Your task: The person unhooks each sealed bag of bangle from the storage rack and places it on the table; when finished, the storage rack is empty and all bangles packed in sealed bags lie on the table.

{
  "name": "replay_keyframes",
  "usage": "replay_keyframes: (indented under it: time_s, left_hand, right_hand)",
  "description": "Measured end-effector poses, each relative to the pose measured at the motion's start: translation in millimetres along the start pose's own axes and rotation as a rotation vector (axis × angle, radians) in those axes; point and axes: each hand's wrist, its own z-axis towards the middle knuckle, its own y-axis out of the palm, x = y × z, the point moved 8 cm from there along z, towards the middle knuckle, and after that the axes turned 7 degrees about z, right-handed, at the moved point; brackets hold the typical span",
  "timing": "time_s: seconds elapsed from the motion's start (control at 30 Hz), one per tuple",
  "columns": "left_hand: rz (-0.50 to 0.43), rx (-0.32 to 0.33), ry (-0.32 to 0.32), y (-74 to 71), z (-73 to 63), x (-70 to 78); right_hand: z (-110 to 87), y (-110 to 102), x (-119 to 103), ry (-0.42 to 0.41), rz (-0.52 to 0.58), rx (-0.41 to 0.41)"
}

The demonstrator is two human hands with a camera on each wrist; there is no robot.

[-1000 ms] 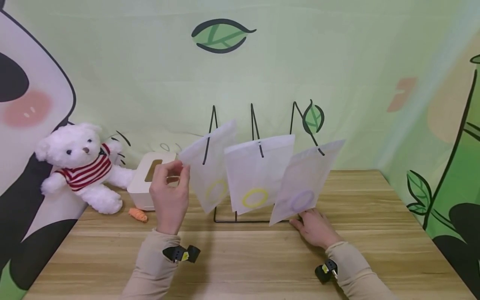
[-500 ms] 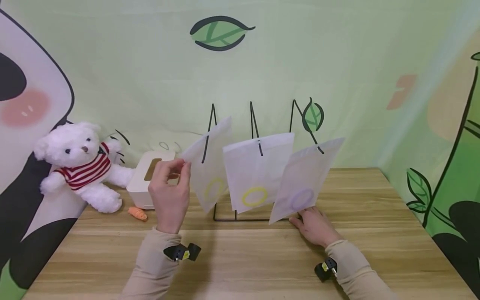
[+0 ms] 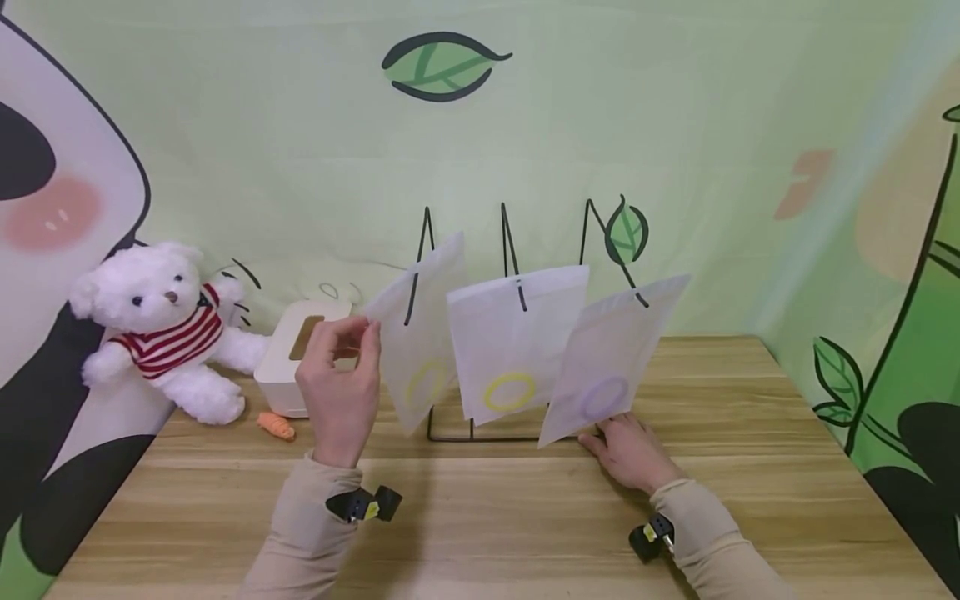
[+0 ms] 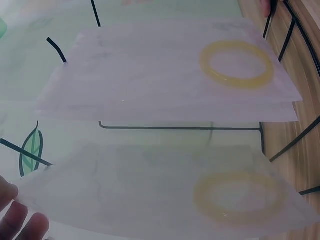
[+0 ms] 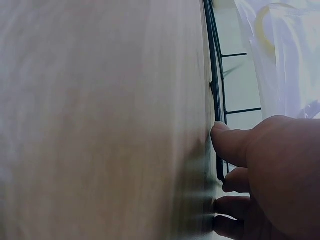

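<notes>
Against a leaf-print backdrop [image 3: 262, 150], a black rack [image 3: 480, 439] bearing three translucent bags [image 3: 502, 342] stands on a wooden counter [image 3: 480, 517].
The left hand [image 3: 341, 396] pinches the nine-o'clock bag [image 3: 416, 350] by its edge; the right hand [image 3: 633, 454] grips the rack's base at five o'clock.

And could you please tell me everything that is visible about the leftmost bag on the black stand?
The leftmost bag is a flat, whitish, translucent pouch, apparently thin frosted plastic. A faint yellow ring shows through its lower part. The bag hangs tilted from the left hook of the black stand; the hook's end juts out below the bag's top edge. The left-hand grip pinches the bag near its upper left corner. I cannot tell whether it is sealed.
</notes>
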Motion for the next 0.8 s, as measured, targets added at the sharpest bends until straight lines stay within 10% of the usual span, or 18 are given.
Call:
replay_keyframes:
  time_s: [0.8]
  left_hand:
    - [0.001,-0.032,0.063,-8.0,-3.0,-5.9]
  right_hand:
    - [-0.6,-1,1,0.019,0.022,0.001]
